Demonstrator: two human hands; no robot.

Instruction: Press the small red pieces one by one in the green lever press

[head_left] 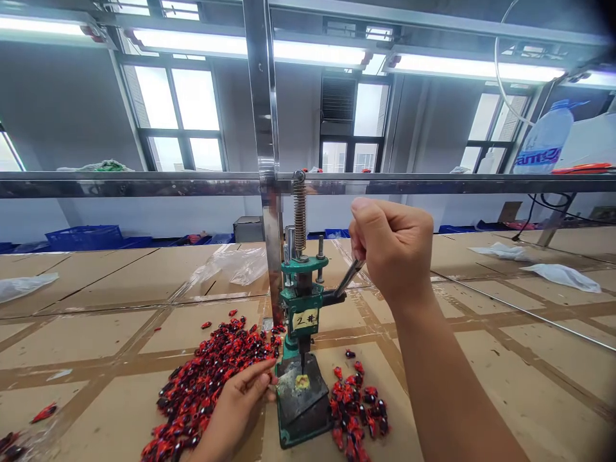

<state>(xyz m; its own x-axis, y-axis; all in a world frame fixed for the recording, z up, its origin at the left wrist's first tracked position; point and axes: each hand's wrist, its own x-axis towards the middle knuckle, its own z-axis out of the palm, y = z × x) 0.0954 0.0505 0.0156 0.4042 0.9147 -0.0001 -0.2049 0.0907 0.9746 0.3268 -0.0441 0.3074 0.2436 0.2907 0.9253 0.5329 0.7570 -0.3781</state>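
Observation:
A green hand press (302, 301) marked "2#" stands upright on the bench, a coil spring (299, 215) above it. My right hand (392, 247) is closed in a fist around the end of its lever (350, 277), raised to the right. At the left edge of the press base, my left hand (245, 394) has thumb and fingers pinched together; what is between them is too small to make out. A small yellow fixture (302, 382) sits on the dark base plate under the ram. Left of the press spreads a large pile of red-and-black small parts (212, 366).
A smaller heap of red-and-black parts (356, 407) lies right of the press. Cardboard (120, 340) covers the bench. A metal post (262, 128) rises behind the press to a cross rail (144, 185). Plastic bags (563, 277) and a blue crate (84, 237) lie farther off.

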